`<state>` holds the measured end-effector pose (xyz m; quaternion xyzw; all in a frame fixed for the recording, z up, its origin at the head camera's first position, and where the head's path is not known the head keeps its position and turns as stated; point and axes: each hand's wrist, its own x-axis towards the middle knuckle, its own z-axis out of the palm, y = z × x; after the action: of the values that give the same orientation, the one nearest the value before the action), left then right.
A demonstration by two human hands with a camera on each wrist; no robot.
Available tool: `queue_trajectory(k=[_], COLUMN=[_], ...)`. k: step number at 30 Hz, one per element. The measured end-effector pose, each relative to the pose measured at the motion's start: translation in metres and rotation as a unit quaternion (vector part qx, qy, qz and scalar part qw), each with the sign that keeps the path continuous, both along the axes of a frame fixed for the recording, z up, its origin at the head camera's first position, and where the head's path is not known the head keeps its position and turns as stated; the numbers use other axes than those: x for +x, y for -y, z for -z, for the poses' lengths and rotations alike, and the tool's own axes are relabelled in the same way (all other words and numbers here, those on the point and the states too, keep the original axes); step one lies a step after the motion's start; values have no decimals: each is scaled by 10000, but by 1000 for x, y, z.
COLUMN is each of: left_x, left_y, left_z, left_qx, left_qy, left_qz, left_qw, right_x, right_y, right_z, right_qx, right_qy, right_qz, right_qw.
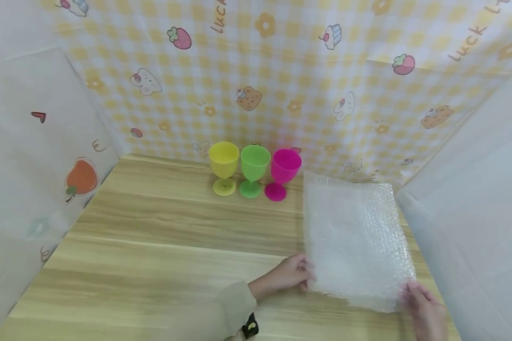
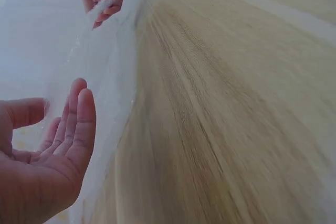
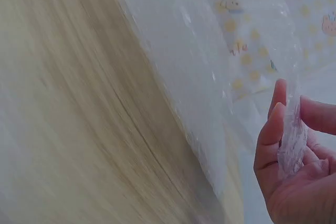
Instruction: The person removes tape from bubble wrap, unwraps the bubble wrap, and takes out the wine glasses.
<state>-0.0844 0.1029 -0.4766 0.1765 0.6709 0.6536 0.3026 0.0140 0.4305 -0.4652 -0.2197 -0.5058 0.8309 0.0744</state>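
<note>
A clear piece of bubble wrap (image 1: 354,237) stands over the right side of the wooden table, spread out between the two hands. My right hand (image 1: 424,303) pinches its lower right corner, and the right wrist view shows the gathered plastic (image 3: 293,148) between thumb and fingers. At the lower left edge, my left hand (image 1: 291,273) is close against the wrap. Its fingers (image 2: 79,124) look relaxed in the left wrist view, with the thumb apart from them. Whether the left hand touches the wrap cannot be told.
Three plastic goblets stand in a row at the table's back edge: yellow (image 1: 224,160), green (image 1: 255,163) and pink (image 1: 285,166). A checked cloth (image 1: 247,61) hangs behind them. White sheets (image 1: 30,142) hang at both sides of the wooden table (image 1: 132,255).
</note>
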Motion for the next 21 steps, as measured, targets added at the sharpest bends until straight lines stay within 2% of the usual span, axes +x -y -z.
queue_trajectory(k=[2,4,8,11,15,18,21], left_x=[-2,-3,-6,-6,-6,-6,-7], left_y=[-8,-15,-23,-27,-30,-31,-31], left_z=[3,5,7,11,15,18,22], left_qx=[2,-41,-453,-865,-1088,-1059,-1015], left_qy=[-57,-192,-654,-983,-1051,-982,-1074], left_qz=[-28,-28,-7,-7,-128,-332,-567], left_qw=[10000,9998,9968,9914,9884,9890,9874], right_x=[-2,-5,-15,-19,-20,-21,-22], right_y=[-9,-17,-26,-29,-33,-33,-33], right_z=[0,-1,-5,-7,-8,-5,-1], right_qx=[57,202,592,749,947,1494,2022], right_qy=[204,598,1714,2149,2221,2171,1781], right_qz=[38,152,601,760,676,479,206], right_qw=[9998,9979,9816,9708,9680,9635,9628])
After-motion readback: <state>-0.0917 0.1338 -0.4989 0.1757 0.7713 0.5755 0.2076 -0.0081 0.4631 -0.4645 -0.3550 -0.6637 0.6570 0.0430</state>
